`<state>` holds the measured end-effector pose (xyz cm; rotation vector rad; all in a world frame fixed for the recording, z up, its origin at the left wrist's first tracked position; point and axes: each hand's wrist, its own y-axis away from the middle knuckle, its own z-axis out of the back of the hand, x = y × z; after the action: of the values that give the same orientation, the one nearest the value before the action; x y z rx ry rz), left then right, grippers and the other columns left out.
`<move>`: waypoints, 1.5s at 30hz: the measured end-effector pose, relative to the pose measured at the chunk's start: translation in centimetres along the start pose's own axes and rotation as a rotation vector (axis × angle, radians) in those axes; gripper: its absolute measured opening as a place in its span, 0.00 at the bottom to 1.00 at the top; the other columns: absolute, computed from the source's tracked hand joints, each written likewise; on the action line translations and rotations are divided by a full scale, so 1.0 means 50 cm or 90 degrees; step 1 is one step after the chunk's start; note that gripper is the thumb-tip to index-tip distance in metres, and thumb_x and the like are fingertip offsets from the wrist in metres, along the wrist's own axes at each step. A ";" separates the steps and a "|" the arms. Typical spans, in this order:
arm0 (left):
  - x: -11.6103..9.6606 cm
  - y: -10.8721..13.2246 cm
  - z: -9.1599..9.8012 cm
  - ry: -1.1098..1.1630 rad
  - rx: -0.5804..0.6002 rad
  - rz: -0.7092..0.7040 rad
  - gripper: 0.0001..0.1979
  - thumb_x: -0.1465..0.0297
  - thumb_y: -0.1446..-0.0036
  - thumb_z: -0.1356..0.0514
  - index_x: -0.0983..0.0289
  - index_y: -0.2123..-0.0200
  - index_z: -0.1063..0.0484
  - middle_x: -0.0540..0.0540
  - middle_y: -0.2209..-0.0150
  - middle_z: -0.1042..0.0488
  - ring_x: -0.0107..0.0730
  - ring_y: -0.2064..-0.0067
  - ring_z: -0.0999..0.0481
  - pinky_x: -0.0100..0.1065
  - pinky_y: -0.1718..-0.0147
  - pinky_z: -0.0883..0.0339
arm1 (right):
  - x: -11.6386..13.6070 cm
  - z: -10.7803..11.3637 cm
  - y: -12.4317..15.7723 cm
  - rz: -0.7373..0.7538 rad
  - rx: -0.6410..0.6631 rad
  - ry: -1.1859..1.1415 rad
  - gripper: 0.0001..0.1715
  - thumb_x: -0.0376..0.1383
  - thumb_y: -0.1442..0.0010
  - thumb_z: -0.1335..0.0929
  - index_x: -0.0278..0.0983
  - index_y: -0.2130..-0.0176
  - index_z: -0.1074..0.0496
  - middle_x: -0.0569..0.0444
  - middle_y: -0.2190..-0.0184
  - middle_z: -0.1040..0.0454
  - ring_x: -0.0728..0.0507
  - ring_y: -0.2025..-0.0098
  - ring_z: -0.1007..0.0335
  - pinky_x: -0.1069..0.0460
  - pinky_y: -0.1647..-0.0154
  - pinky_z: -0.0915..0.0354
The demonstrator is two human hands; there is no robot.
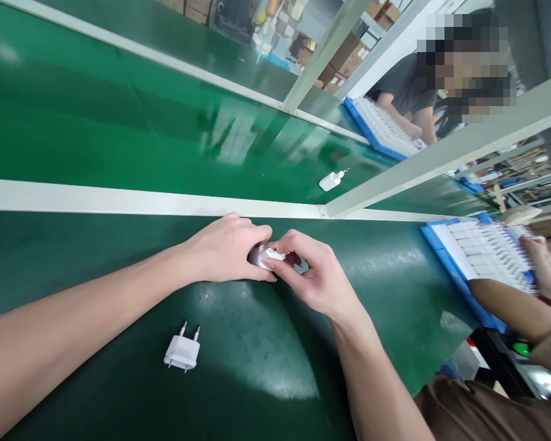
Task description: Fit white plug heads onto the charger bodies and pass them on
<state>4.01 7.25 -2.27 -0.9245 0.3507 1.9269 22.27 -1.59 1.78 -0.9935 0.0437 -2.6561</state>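
Both my hands meet over the green bench around a white power adapter [262, 256]. My left hand [229, 250] is closed around its body from the left. With thumb and fingers, my right hand [313, 269] pinches its plug end, where the metal pins partly show. My fingers cover much of the adapter. On the bench below my left forearm lies a white two-pin plug piece [182, 351], its long pins pointing away from me and short contacts toward me.
A white frame rail [156, 201] runs just past my hands, and a post [441, 150] rises from it. Beyond the rail lies another white adapter [332, 180]. At right, a co-worker's arm reaches over a blue tray [447, 254] of adapters. Another blue-edged tray [371, 131] stands farther back near a person.
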 end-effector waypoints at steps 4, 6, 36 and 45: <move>0.002 0.001 -0.001 -0.004 -0.006 0.013 0.21 0.54 0.45 0.35 0.61 0.72 0.41 0.49 0.72 0.31 0.36 0.65 0.30 0.36 0.62 0.42 | 0.003 0.000 -0.001 0.035 -0.002 0.017 0.08 0.35 0.32 0.31 0.38 0.65 0.31 0.54 0.68 0.27 0.48 0.67 0.36 0.51 0.66 0.39; 0.003 0.003 -0.003 -0.006 -0.015 0.012 0.21 0.54 0.45 0.35 0.61 0.72 0.41 0.49 0.72 0.31 0.36 0.65 0.31 0.35 0.64 0.43 | 0.003 -0.003 0.000 0.033 -0.005 0.018 0.08 0.35 0.32 0.31 0.38 0.66 0.31 0.55 0.68 0.28 0.48 0.67 0.37 0.52 0.66 0.40; 0.165 0.046 0.115 -0.320 -0.360 0.405 0.45 0.40 0.47 0.55 0.72 0.42 0.34 0.75 0.46 0.27 0.64 0.46 0.27 0.51 0.52 0.32 | -0.067 -0.053 0.016 -0.143 -0.182 -0.083 0.15 0.45 0.32 0.35 0.40 0.50 0.33 0.58 0.69 0.31 0.47 0.68 0.34 0.53 0.66 0.36; 0.074 0.109 0.158 -0.482 -0.246 0.409 0.40 0.44 0.34 0.56 0.69 0.35 0.40 0.73 0.41 0.30 0.56 0.42 0.28 0.46 0.45 0.36 | -0.095 -0.033 -0.073 -0.157 -0.148 0.129 0.07 0.40 0.37 0.34 0.40 0.62 0.29 0.56 0.73 0.25 0.44 0.69 0.31 0.52 0.67 0.43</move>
<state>-5.23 11.31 -0.33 -0.2411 -0.2172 2.8309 23.59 3.15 -2.01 -0.8372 0.2988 -3.0246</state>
